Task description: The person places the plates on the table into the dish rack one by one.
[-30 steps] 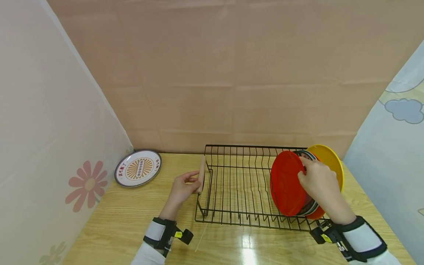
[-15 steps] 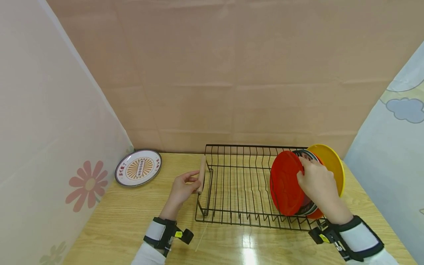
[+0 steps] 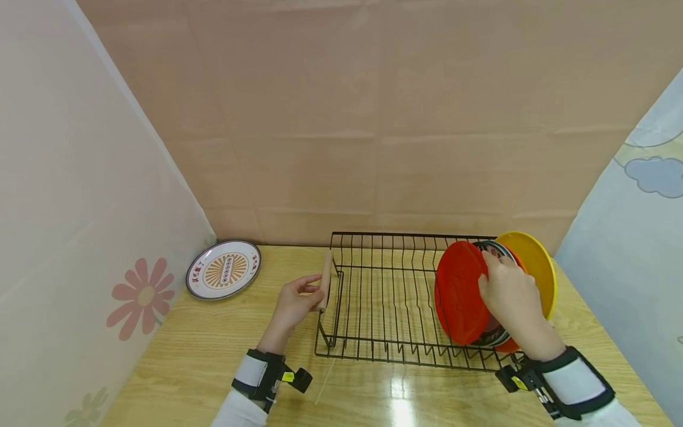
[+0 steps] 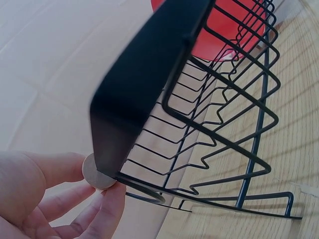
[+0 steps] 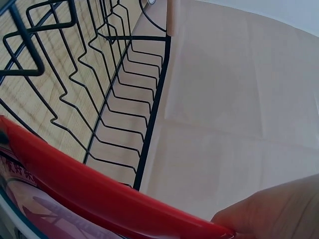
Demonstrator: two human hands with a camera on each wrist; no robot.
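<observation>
At 3 o'clock on the table (image 3: 176,362), inside the rack (image 3: 384,296), the red plate (image 3: 459,296) stands on edge. The right hand (image 3: 507,293) pinches its top rim, fingers curled over the edge. Behind it stand a patterned plate (image 3: 498,252) and a yellow plate (image 3: 533,267), close together. At 9 o'clock of the rack, the left hand (image 3: 293,305) grips the wooden handle (image 3: 324,284), thumb and fingers closed round it. Another patterned plate (image 3: 223,270) lies flat at 10 o'clock, well apart.
</observation>
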